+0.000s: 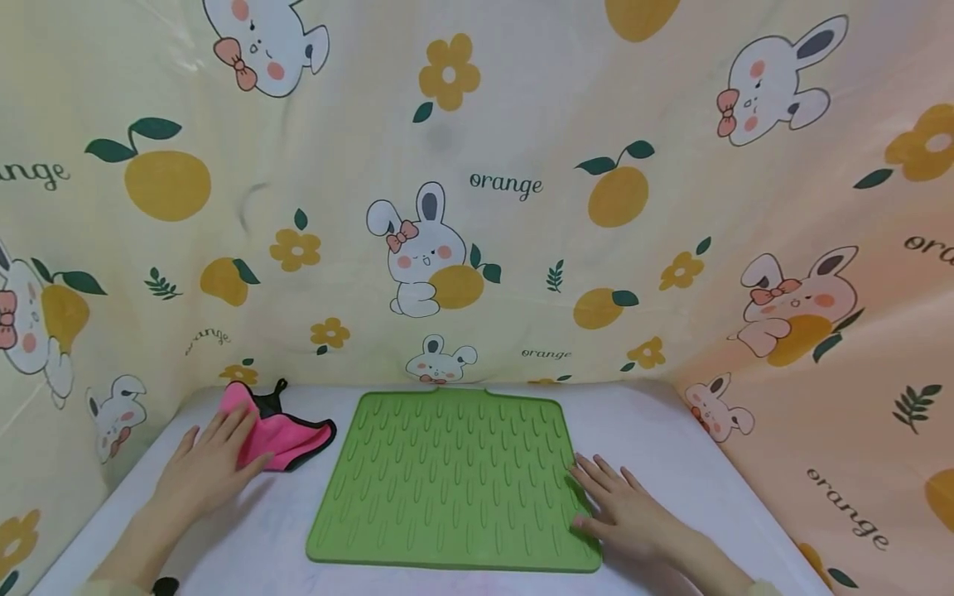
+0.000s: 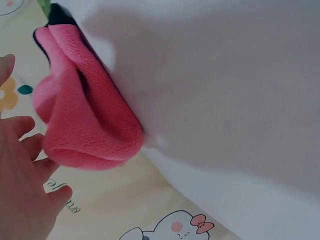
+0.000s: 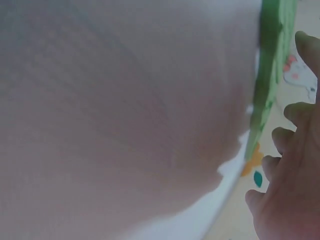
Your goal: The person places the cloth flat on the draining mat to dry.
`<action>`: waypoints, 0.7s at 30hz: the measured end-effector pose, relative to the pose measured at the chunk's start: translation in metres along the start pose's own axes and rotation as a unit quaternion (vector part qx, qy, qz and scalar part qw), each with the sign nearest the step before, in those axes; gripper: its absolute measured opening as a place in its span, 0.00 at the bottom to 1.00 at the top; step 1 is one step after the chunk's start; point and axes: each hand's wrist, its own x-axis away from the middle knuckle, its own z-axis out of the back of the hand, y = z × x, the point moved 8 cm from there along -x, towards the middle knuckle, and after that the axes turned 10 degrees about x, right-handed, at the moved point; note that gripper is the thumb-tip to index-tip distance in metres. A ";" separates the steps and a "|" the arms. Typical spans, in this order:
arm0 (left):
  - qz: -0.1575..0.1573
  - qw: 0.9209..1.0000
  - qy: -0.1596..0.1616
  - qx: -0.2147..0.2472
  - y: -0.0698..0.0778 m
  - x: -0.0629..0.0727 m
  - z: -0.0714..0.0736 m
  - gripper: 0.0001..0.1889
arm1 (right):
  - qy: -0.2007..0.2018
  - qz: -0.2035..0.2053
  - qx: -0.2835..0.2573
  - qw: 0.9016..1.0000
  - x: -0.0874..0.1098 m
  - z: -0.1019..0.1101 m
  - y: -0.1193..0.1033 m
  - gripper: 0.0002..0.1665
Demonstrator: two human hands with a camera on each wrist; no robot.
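A pink cloth [image 1: 286,437] with black edging and a small black loop lies bunched at the left of the table. My left hand [image 1: 204,463] is beside it, fingers spread and overlapping its left part in the head view. Seen from the left wrist, the plush cloth [image 2: 92,110] stands up in soft folds near the fingertips. In the middle lies a green mat [image 1: 450,480] covered in raised oblong ridges, with a tab at its far edge. Fingers extended, my right hand [image 1: 629,509] is at the mat's right edge, palm down.
The white tabletop [image 1: 633,422] holds the mat and cloth. Behind and on both sides, a cream sheet [image 1: 358,149] printed with rabbits, oranges and flowers encloses the table. A small black object [image 1: 166,586] shows by the left forearm.
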 end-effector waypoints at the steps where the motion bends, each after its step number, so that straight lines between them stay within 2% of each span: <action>1: -0.001 1.000 -0.004 -0.003 -0.002 -0.003 -0.001 0.46 | -0.010 0.004 -0.003 1.000 -0.001 -0.002 -0.001 0.49; 7: -0.016 1.000 -0.020 -0.016 -0.009 -0.016 -0.010 0.46 | -0.056 0.020 -0.010 0.998 -0.005 -0.012 -0.006 0.51; 13: -0.030 0.999 -0.036 -0.021 -0.009 -0.025 -0.020 0.48 | -0.090 0.028 -0.023 0.995 -0.006 -0.018 -0.007 0.52; 21: -0.026 0.998 -0.055 -0.010 -0.009 -0.031 -0.031 0.46 | -0.104 0.032 -0.028 0.994 -0.007 -0.022 -0.008 0.52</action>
